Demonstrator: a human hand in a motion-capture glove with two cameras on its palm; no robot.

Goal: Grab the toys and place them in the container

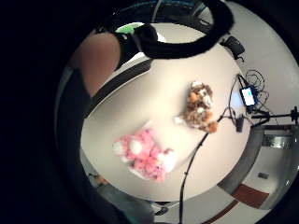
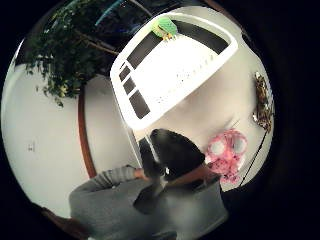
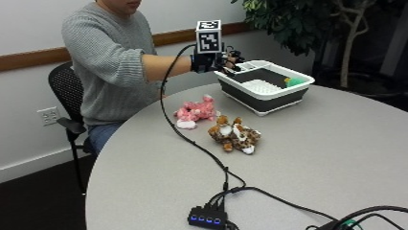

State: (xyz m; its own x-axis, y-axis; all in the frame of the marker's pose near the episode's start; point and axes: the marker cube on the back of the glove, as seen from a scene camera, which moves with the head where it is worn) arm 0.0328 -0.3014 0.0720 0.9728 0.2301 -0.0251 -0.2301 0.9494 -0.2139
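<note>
A seated person's gloved right hand [image 3: 213, 61] hangs in the air just beside the near corner of the white-and-black container [image 3: 266, 89], over the round grey table [image 3: 331, 158]. The outside view does not settle how the fingers are set; they appear loosely curled with nothing between them, though that cannot be told for certain. Inside the container, a green toy [image 3: 294, 82] lies against the far wall. Two toys are not yet in: a pink plush [image 3: 195, 111] lies on the table near the container, on the person's side, and a spotted brown-and-white plush [image 3: 234, 135] lies just beyond it, farther from the container, the two close but apart. By this layout the step in hand is likely the reach for the next toy, and the pink plush is the nearer pick. To do it well, the hand should probably come down over the plush's body rather than a limb, gather the soft bulk between thumb and fingers, and lift clear of the black cable [image 3: 191, 143] that trails from the glove across the tabletop just beside both plushes, since a snag could drag a toy along. A small black hub [image 3: 205, 218] sits near the table's front edge, well away from the container. Behind the container stands a leafy potted tree [image 3: 300, 21]; a white wall with a wood rail [image 3: 38, 55] runs behind the person's black chair [image 3: 67, 91].
</note>
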